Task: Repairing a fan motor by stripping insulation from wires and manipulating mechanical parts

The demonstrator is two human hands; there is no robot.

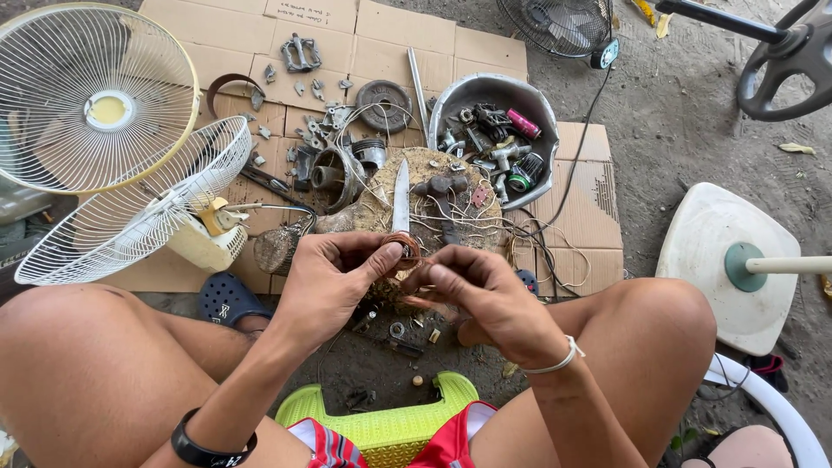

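Observation:
My left hand (334, 277) grips a small coil of copper wire (406, 249) between thumb and fingers, over a round wooden block (433, 208). My right hand (485, 295) pinches the same coil's lower strand from the right. A knife (400, 195) lies blade up on the block just beyond the coil, among loose thin wires (485, 230). Both hands are held between my bare knees, above a lime-green plastic stool (381, 420).
White fan grilles (95, 95) and a fan motor (212, 230) lie at the left on flattened cardboard (260, 43). A grey bowl (496, 91) full of metal parts sits behind the block. A fan base (728, 260) stands right. A blue clog (227, 299) rests by my left knee.

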